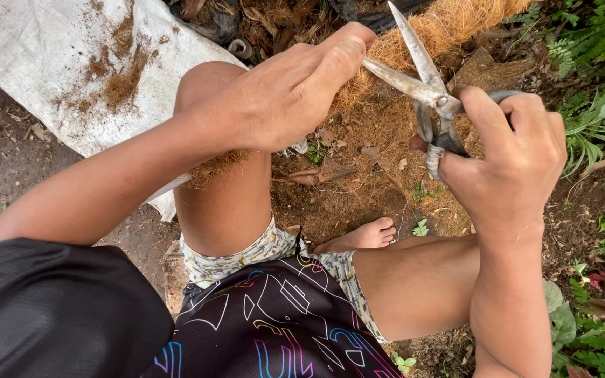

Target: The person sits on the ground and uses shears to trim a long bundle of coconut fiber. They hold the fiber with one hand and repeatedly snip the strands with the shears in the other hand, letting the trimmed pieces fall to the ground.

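- I am looking down at bare dirt ground (8, 154), littered with bits of leaf and brown fibre, with green ferns (596, 42) growing along the right edge.
- A white woven sack (50, 63) is lying on the ground at upper left, dusted with brown fibre crumbs.
- A long mat of coconut fibre (449, 21) is running from the top right down toward the raised knee (211, 84), where its frayed end is showing under the left wrist.
- My left hand (281, 91) is lying over the knee with its fingers (344, 49) pressed together on the fibre; the fingertips are just beside the lower blade.
- My right hand (512, 161) is gripping the handles of a pair of worn metal shears (421, 77), its fingers curling tightly around them.
- The shears are standing with blades spread in a V, pointing up and left over the fibre mat.
- A bare foot (365, 234) is resting on the ground between the legs.
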